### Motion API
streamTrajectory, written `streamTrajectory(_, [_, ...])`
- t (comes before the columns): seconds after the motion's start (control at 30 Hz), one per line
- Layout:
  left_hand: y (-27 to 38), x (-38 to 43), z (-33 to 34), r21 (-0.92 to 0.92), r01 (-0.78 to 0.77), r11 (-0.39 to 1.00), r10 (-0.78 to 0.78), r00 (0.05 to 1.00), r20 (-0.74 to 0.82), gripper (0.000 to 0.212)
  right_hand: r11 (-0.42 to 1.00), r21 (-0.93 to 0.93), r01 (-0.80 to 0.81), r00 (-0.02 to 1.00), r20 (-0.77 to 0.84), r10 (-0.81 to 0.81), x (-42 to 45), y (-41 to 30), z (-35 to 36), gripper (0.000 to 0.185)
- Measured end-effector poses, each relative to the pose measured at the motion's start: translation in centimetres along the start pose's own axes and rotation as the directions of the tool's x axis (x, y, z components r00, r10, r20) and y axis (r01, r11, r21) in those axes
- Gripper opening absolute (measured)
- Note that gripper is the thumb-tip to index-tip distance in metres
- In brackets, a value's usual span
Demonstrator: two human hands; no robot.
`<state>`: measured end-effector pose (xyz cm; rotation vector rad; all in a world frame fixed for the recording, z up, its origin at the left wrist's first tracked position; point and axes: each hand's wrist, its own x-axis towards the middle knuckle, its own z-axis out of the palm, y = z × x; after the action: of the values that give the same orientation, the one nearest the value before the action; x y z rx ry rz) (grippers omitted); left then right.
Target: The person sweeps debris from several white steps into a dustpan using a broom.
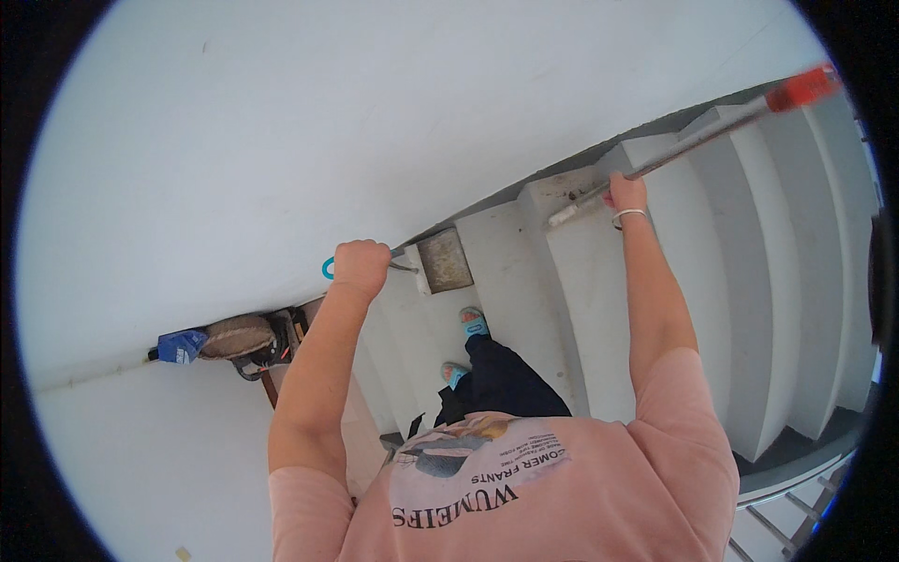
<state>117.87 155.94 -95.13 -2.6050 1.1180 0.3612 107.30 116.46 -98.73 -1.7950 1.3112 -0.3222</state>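
Observation:
My left hand (362, 267) is closed around the upper part of a long-handled dustpan (447, 260); a teal loop at the handle's end sticks out past my fist. The pan's dirty grey-brown tray rests on a stair step near the wall, ahead of my feet. My right hand (627, 191) grips the metal pole of what looks like a broom (692, 140). Its blurred red end points up to the far right. The pole's white lower end reaches a step, beside dark bits of debris (572, 195) near the wall.
White concrete stairs (744, 211) rise to the right along a white wall (281, 140) with a grey skirting strip. A metal railing (793, 492) runs at the lower right. Lower left lie a blue bag (181, 346), a brown woven item (239, 337) and dark objects. My slippered feet (472, 322) stand on the stairs.

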Motion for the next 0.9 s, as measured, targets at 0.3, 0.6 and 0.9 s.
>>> streamTrajectory(0.3, [1.6, 0.6, -1.9, -0.068, 0.060, 0.996, -0.057, 0.998, 0.035, 0.009, 0.982, 0.091, 0.165, 0.980, 0.098, -0.173, -1.8, -2.3, -6.7, 0.019])
streamTrajectory(0.6, [2.4, 1.1, -1.7, -0.103, 0.092, 0.990, -0.089, 0.996, 0.033, 0.011, 0.861, -0.280, 0.425, 0.905, 0.114, -0.410, 1.7, 4.1, -8.8, 0.021])
streamTrajectory(0.9, [3.7, 1.3, -2.5, -0.084, 0.104, 0.991, -0.098, 0.993, 0.067, 0.010, 0.841, -0.327, 0.431, 0.886, 0.330, -0.326, 0.8, 5.1, -4.1, 0.021])
